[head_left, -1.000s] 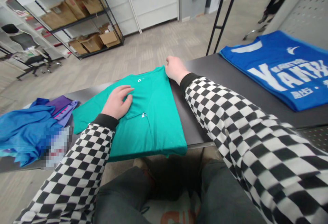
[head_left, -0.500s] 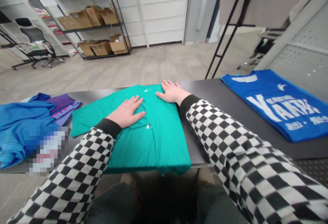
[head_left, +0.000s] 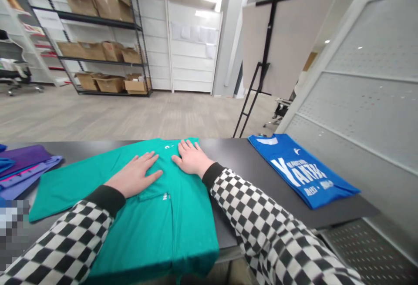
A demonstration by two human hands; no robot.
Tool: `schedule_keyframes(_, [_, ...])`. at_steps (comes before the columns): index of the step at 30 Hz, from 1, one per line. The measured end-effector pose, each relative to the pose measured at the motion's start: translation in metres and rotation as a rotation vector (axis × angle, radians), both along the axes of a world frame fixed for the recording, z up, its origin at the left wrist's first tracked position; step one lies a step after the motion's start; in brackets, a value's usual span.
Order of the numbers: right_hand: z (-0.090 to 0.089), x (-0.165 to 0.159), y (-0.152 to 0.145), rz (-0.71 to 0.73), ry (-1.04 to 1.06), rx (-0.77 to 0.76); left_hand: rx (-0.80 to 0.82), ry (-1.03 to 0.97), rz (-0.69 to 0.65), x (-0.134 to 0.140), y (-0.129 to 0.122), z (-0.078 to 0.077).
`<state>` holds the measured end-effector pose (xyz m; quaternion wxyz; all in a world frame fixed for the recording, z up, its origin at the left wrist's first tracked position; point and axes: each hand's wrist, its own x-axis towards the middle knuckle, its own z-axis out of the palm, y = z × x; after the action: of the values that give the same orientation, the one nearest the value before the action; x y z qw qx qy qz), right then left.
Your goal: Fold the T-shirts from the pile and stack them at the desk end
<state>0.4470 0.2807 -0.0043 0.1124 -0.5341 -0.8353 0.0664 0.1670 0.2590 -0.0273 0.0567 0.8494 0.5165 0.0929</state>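
Observation:
A green shirt (head_left: 192,206) lies spread on the dark table (head_left: 228,159), one sleeve reaching out to the left and its lower edge hanging over the near side. Its right side looks folded inward, with small white print near the top and middle. My left hand (head_left: 137,174) rests flat on the shirt's upper middle, fingers spread. Near the far right corner of the cloth, my right hand (head_left: 191,156) presses down with its palm flat and fingers extended. Neither hand grips the fabric.
A folded blue jersey (head_left: 303,167) with white lettering lies on the table's right. Purple clothes (head_left: 29,161) are piled at the left edge. Behind stand a black shelf with cardboard boxes (head_left: 111,85) and a board on a stand (head_left: 267,45); a perforated panel (head_left: 365,89) rises at right.
The view has tilted up and turned right, so the shelf and board show more. Both hands stay flat on the green shirt in nearly the same places.

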Motion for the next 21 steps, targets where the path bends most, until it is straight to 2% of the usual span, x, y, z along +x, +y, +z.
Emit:
schedule_keyframes(3, [-0.003,0.000,0.002,-0.014,0.007,-0.099,-0.001,-0.004,0.011,0.000,0.001,-0.003])
schedule_keyframes(9, [-0.007,0.009,0.008,-0.032,0.026,-0.114,-0.007,-0.037,0.005,0.003,-0.001,-0.003])
schedule_keyframes(13, [-0.004,0.012,0.007,-0.058,0.006,-0.117,0.012,-0.072,-0.016,0.006,-0.004,0.010])
schedule_keyframes(17, [0.004,0.012,0.003,-0.077,0.005,-0.008,0.156,-0.184,-0.034,0.007,-0.007,0.022])
schedule_keyframes(19, [0.005,0.012,0.004,-0.081,0.004,0.024,0.112,-0.162,0.000,0.008,-0.008,0.021])
schedule_keyframes(21, [0.004,0.012,0.006,-0.088,-0.009,-0.020,0.004,-0.077,0.035,0.010,-0.008,0.017])
